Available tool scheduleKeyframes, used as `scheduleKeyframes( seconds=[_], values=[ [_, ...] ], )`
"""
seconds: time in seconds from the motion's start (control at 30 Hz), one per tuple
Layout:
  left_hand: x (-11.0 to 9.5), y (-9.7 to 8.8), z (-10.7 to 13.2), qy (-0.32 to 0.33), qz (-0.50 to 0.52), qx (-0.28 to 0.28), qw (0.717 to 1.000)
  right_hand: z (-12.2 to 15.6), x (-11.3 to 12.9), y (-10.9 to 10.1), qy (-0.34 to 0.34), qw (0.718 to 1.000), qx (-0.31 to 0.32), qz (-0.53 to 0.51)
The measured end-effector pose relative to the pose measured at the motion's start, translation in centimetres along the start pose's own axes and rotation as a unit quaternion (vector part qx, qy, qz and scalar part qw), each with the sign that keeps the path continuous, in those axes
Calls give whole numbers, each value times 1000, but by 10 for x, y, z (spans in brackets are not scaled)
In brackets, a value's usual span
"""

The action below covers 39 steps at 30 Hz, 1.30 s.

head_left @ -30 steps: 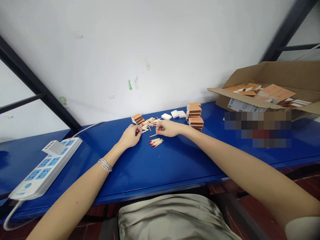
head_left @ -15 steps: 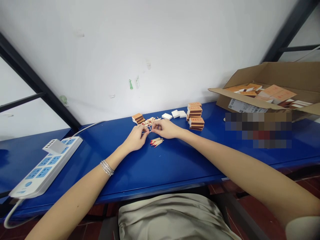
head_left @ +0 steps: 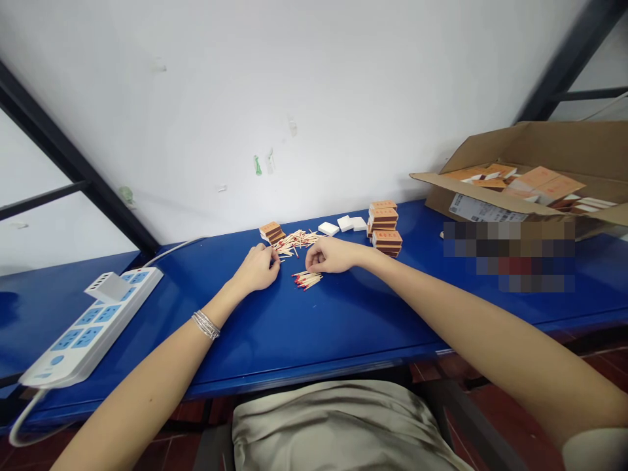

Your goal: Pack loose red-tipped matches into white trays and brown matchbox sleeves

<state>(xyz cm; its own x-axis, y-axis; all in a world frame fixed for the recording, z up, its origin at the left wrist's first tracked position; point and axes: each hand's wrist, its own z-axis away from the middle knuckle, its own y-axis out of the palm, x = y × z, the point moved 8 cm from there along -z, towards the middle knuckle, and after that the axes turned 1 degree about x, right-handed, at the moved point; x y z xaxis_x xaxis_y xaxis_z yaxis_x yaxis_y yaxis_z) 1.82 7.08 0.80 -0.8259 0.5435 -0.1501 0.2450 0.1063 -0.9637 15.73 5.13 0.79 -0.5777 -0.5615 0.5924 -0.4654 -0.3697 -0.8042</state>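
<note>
My left hand (head_left: 259, 267) is closed in a pinch at the left edge of a loose heap of matchsticks (head_left: 297, 241). The pale end of a matchstick (head_left: 282, 261) pokes out at its fingertips. My right hand (head_left: 331, 255) is pinched just over a small bundle of matchsticks (head_left: 308, 281), red heads toward the left. A matchstick (head_left: 300, 273) at the top of that bundle lies at its fingertips, which partly hide it. Behind my left hand is a small stack of matchboxes (head_left: 271, 231).
White matchbox trays (head_left: 345, 224) lie behind my right hand, beside taller stacks of matchboxes (head_left: 384, 226). A cardboard box (head_left: 520, 140) full of matchboxes stands at the right. A power strip (head_left: 93, 327) lies at the left on the blue table (head_left: 314, 340).
My hands have moved apart from their meeting place by the heap. The left went a little left; the right went slightly right and down to the bundle.
</note>
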Motion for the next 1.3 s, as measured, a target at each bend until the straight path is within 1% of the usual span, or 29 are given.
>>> scheduleKeyframes(
  seconds=[0.07,0.2,0.27,0.33,0.4,0.5,0.6,0.67,0.73,0.8,0.87,0.93,0.97,1.0,1.07,1.17,1.23,1.3],
  values=[
    [-5,1,0,15,17,3,1000,0,-1,-3,2,1000,-11,0],
    [-18,5,-2,34,63,3,997,0,-4,-12,5,996,-87,15],
    [-25,8,-4,39,83,-1,996,-2,-4,-12,-1,993,-115,27],
    [-31,11,-6,38,101,-6,994,-5,-4,-8,-6,991,-127,42],
    [-32,12,-7,22,124,-5,992,-7,-3,-5,-12,990,-129,58],
    [-22,10,-8,-24,153,-15,988,-10,-4,-2,-14,990,-124,70],
    [-5,0,-7,-58,131,-53,988,-9,-8,-3,3,991,-116,69],
    [4,-4,-7,-60,98,-63,991,-7,-12,-6,20,991,-113,74],
    [11,-4,-8,-55,78,-58,994,-4,-14,-9,35,991,-106,76],
    [13,-1,-8,-47,71,-49,995,-2,-13,-9,35,994,-83,66],
    [13,1,-9,-38,68,-41,996,-1,-8,-5,18,998,-45,49],
    [10,2,-10,-29,67,-37,997,-1,-4,-2,2,999,-22,38],
    [9,2,-9,-25,68,-35,997,-1,-3,-2,-1,999,-22,35],
    [6,2,-9,-20,69,-32,997,-1,-4,-3,-2,999,-32,34],
    [-1,2,-7,-7,71,-24,997,-2,-6,-6,3,997,-70,40],
    [-15,3,-3,18,78,-14,997,-3,-9,-8,-3,991,-120,60],
    [-25,4,0,27,91,-7,995,-4,-7,-7,-16,989,-131,73],
    [-31,7,2,26,105,2,994,-5,-3,-4,-32,989,-123,78]
  ],
)
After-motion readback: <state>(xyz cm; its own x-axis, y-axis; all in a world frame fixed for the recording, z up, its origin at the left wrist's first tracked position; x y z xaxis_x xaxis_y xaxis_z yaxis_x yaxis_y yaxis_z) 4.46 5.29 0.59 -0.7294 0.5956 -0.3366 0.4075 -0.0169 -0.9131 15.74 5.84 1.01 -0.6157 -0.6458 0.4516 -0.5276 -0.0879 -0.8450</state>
